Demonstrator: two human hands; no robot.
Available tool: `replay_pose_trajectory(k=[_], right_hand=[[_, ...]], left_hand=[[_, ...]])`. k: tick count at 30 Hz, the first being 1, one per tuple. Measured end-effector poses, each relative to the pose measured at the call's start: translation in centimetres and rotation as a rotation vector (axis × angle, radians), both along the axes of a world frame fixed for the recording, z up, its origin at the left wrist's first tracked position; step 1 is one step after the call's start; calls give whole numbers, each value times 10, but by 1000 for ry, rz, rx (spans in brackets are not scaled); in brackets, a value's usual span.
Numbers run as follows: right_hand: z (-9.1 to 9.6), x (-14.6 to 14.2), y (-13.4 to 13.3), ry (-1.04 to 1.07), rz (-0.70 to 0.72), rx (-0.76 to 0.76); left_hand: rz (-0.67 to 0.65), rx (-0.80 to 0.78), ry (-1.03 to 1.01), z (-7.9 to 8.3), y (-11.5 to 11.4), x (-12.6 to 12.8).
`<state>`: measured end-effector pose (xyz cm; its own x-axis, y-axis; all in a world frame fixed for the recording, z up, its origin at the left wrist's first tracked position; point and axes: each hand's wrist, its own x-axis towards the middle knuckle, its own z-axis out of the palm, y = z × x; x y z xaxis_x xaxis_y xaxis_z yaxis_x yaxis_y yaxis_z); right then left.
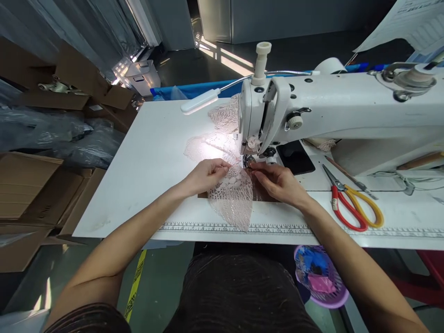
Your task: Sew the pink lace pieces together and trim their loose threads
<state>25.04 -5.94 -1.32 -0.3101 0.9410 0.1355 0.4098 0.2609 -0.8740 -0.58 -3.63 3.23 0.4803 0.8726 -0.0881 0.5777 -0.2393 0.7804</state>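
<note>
A pale pink lace piece (231, 199) lies under the sewing machine's presser foot (248, 161) and hangs toward the table's front edge. My left hand (210, 176) pinches its left side with thumb and forefinger, just left of the foot. Close to the foot's right side, my right hand (279, 181) is closed, its fingertips at the lace's right edge; the exact grip is partly hidden. More pink lace (213, 147) spreads behind the needle area, lit by a lamp. Beneath the front piece is a brown strip (261, 190).
The white sewing machine (333, 104) fills the right side. Red-and-yellow-handled scissors (354, 203) lie right of my right hand, near tweezers (362, 185) and a black phone-like slab (296, 157). A lamp (200, 101) reaches over the table. Cardboard boxes (33, 185) stand left; a purple basket (331, 300) sits below.
</note>
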Motion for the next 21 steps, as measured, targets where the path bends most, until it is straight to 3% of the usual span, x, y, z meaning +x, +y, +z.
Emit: replay_pose_trajectory(k=[4, 6, 8, 11, 14, 17, 19, 21], right_hand=[[17, -2, -4, -32, 49, -5], [28, -6, -8, -26, 75, 31], [37, -10, -13, 7, 121, 74], [46, -19, -22, 153, 294, 59], [51, -26, -32, 296, 464, -87], [54, -24, -41, 280, 662, -373], [54, -19, -42, 235, 801, -577], [54, -12, -37, 183, 839, -678]], left_hand=[[0, 597, 377, -3, -9, 5], [-81, 818, 385, -5, -17, 11], [-244, 916, 249, -5, -27, 20], [-405, 737, -65, 6, -46, 30], [-269, 349, -240, 28, -66, 29], [-135, 64, -259, 48, -78, 15], [-72, 7, -206, 55, -78, 2], [-32, 36, -107, 53, -70, -11]])
